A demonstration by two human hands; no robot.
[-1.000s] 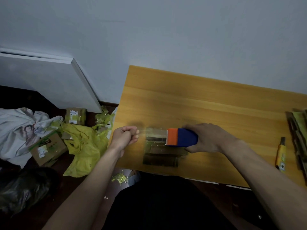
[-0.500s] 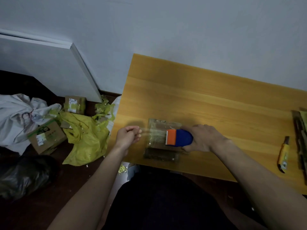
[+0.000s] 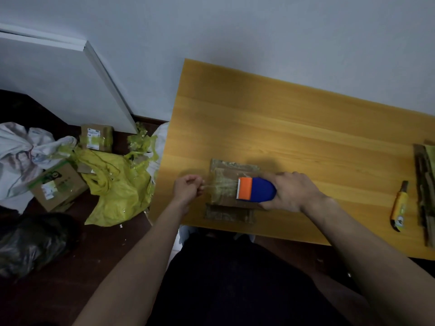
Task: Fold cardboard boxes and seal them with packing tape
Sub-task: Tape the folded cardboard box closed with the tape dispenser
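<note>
While the table [image 3: 306, 128] is bearing it near its front edge: the box [image 3: 229, 209] is lying there.
Right hand [image 3: 290, 194]: gripping the dispenser [image 3: 255, 192] over the box.
Left hand [image 3: 188, 188]: pinching the tape [image 3: 220, 186] end, fingers curling, beside the box.
Knife [image 3: 399, 206]: lying well right.

Both bare forearms reach in from the bottom of the view toward the near edge of the worktop [image 3: 306, 137]. The left hand [image 3: 188, 188] is at the near left corner, fingers curled, pinching the free end of a strip of tape [image 3: 219, 185]. The right hand [image 3: 290, 195] lies just to its right, palm down, fingers wrapped round a blue and orange tape dispenser [image 3: 255, 190].
</note>
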